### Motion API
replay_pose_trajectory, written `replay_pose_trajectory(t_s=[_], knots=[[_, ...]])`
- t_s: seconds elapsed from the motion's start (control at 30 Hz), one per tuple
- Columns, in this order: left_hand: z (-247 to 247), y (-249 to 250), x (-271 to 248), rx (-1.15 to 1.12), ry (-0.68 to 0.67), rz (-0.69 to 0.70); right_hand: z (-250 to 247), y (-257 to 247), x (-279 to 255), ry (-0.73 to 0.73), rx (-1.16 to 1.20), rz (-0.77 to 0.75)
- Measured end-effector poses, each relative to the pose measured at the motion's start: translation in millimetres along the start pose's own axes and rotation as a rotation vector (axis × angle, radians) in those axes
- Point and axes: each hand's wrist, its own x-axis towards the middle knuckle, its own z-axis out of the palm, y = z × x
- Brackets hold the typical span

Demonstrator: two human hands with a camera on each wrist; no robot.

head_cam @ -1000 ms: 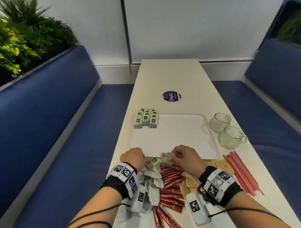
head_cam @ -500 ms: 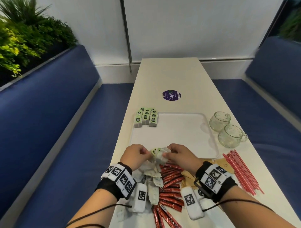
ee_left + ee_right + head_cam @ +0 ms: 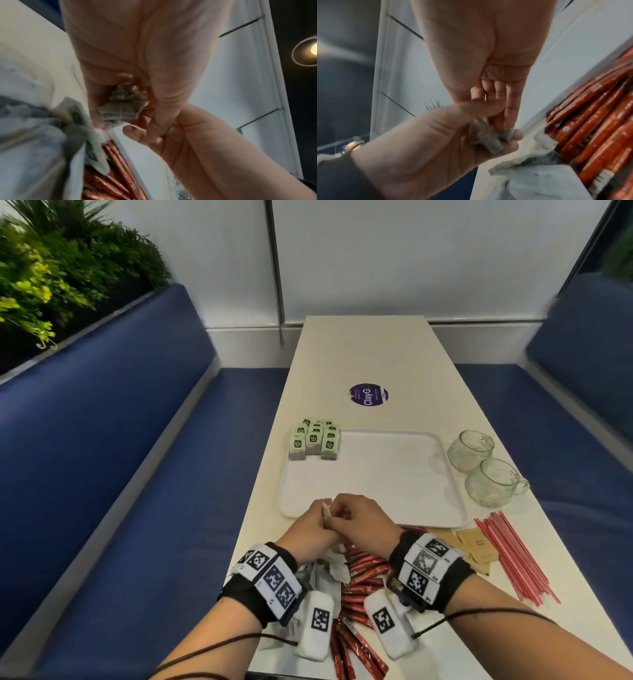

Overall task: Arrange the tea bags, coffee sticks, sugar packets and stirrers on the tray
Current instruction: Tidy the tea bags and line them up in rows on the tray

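Observation:
My left hand and right hand meet just above the near edge of the white tray. The left hand cups a small bunch of tea bags, and the right hand's fingers pinch into the same tea bags. Several green-tagged tea bags stand in rows at the tray's far left corner. Loose tea bags and red coffee sticks lie under my wrists. Brown sugar packets and red stirrers lie to the right.
Two glass cups stand right of the tray near the table's edge. A purple sticker marks the table beyond the tray. Blue benches run along both sides, with plants at the far left.
Both hands rose from the loose pile and moved forward to the tray's near edge. They closed together, and the tea bags are now hidden inside the left hand's grip.

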Motion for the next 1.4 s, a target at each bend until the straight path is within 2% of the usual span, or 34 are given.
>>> replay_pose_trajectory(t_s=[0.07,0.17,0.23,0.37,0.5,0.63,0.7,0.8,0.93,1.07,1.2,1.3,1.4], knots=[[-6,-4,-2,0.022,0.023,-0.001,-1,3,-2,-0.049,0.121,-0.003],[-17,-14,-7,0.024,0.082,-0.097,-2,9,-8,-0.092,0.214,-0.012],[-23,-19,-6,-0.084,0.154,-0.168,0,13,-12,-0.150,0.092,0.002],[-32,-16,-4,-0.173,0.231,-0.192,9,20,-13,-0.277,-0.229,-0.048],[-35,-14,-5,-0.160,0.252,-0.183,11,19,-11,-0.176,-0.247,-0.069],[-27,-23,-4,0.224,0.254,-0.054,6,18,-4,-0.009,-0.211,0.003],[-19,-24,1,0.351,0.171,0.027,1,17,1,0.079,-0.094,0.068],[-7,-22,11,0.390,0.029,0.149,-7,11,8,0.150,0.054,0.134],[2,-5,15,0.243,0.006,0.228,-14,7,12,0.132,0.194,0.160],[-1,-1,17,-0.094,0.070,-0.010,-23,11,11,0.073,0.566,0.204],[1,3,24,-0.278,0.086,-0.104,-32,21,14,0.139,0.429,0.200],[1,4,30,-0.307,0.077,-0.108,-33,24,16,0.110,0.324,0.167],[-5,5,33,-0.273,0.038,-0.103,-35,25,20,0.139,0.291,0.113]])
